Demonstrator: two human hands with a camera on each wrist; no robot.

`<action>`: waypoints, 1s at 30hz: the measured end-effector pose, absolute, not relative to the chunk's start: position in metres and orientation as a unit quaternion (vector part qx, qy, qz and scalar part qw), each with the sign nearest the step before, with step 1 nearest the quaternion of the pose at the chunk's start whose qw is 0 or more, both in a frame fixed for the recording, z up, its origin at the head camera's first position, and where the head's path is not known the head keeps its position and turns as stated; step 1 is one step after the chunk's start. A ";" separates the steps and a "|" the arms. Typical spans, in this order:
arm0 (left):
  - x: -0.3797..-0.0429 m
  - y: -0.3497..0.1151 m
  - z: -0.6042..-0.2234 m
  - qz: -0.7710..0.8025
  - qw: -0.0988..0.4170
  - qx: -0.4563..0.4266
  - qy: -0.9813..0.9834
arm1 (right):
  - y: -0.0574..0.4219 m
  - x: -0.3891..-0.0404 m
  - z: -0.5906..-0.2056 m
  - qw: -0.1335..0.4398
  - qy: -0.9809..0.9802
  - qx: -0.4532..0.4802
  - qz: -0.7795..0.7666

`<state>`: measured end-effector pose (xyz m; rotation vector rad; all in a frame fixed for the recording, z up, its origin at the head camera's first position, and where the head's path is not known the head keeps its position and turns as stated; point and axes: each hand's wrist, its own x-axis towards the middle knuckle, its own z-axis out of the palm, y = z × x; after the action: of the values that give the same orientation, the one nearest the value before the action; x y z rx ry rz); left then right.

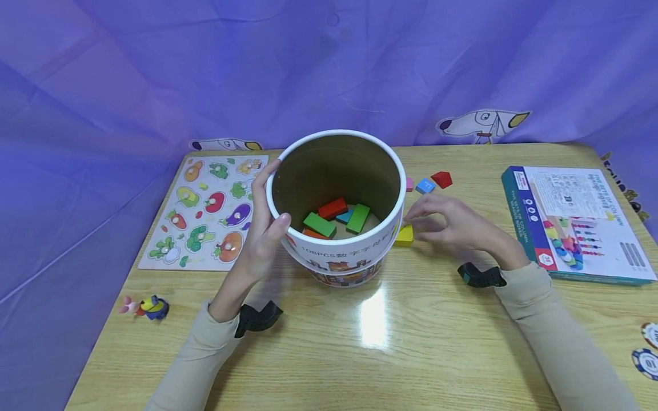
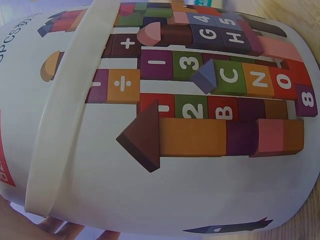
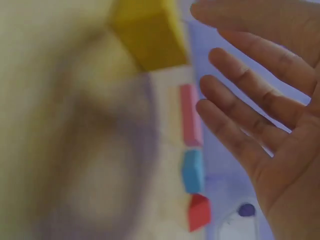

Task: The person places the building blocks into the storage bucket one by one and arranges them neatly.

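Nearest on the desk (image 1: 319, 354), the left hand (image 1: 257, 245) has its grip curved against the bucket's (image 1: 370, 242) rim at nine o'clock; firm hold there should stop it tipping. By three o'clock the right hand (image 1: 454, 220) has its grip loosely spread and empty, seemingly just short of the yellow block (image 1: 404, 236), though blur obscures this. Pinching opposite faces, clear of the bucket wall, looks surest. Beyond, towards that hand's eleven, lie pink (image 1: 409, 184), blue (image 1: 425, 185) and red blocks (image 1: 442, 179).
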<state>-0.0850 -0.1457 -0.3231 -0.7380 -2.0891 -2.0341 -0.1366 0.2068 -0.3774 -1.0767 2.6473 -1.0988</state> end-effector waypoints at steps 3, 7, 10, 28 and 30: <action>-0.085 -0.145 -0.323 -0.677 0.067 -0.243 -0.692 | 0.201 -0.131 -0.388 0.062 0.866 -0.359 -0.342; -0.084 -0.145 -0.323 -0.674 0.068 -0.241 -0.695 | 0.195 -0.125 -0.396 0.092 0.872 -0.348 -0.332; -0.084 -0.145 -0.323 -0.673 0.069 -0.240 -0.696 | 0.196 -0.121 -0.399 0.110 0.873 -0.330 -0.341; -0.085 -0.146 -0.324 -0.667 0.070 -0.241 -0.702 | 0.230 -0.125 -0.329 -0.150 0.879 -0.315 -0.326; -0.086 -0.146 -0.324 -0.667 0.070 -0.243 -0.701 | 0.228 -0.127 -0.309 -0.199 0.864 -0.318 -0.335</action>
<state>-0.0856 -0.1459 -0.3238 -0.7311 -2.1091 -2.0058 -0.1265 0.2277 -0.3087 -1.1477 3.1240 -1.2118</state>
